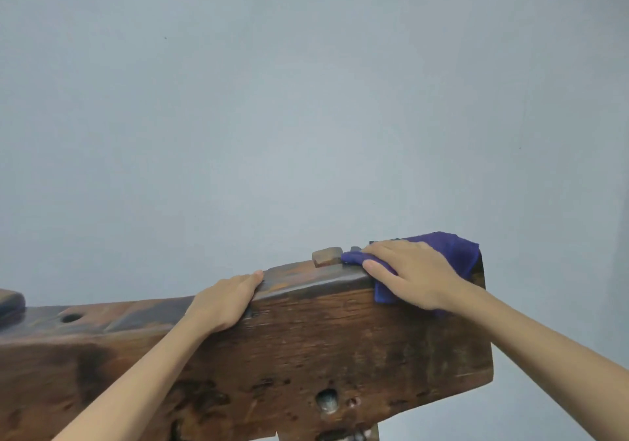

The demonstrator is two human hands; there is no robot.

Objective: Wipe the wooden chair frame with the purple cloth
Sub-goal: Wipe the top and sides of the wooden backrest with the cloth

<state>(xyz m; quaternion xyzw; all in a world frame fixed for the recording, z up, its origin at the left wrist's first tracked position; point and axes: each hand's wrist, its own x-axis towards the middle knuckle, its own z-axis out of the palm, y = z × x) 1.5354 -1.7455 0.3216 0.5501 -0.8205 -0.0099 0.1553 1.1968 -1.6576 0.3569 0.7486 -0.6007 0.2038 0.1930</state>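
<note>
Behind everything stands a plain pale blue-grey wall [306, 100], which fills the upper part of the view. Below it, a thick dark brown wooden chair frame [306, 348] runs across the picture from the left edge to the right, with its top edge rising a little toward the right. Its near face is rough and worn, with dark stains and a round hole [326, 399] low in the middle. Another small hole [71, 318] sits on the top surface at the left, and a short square wooden peg [326, 256] stands up from the top edge, between the two hands.

The person's left hand [221, 304] lies flat on the top edge of the frame, fingers stretched toward the far side and the palm over the near corner — it is not clenched and it grasps nothing, it only rests there.

The right hand [415, 273] presses with spread fingers on a soft purple cloth [452, 253] at the right end of the frame. This cloth is draped over the top edge, just right of the peg; one part hangs down the near face under the palm, and another part bunches up on the far side behind the hand. The hand pins the cloth flat against the wood — no closed fist around it.

Both bare forearms come in from the lower corners of the view.
</note>
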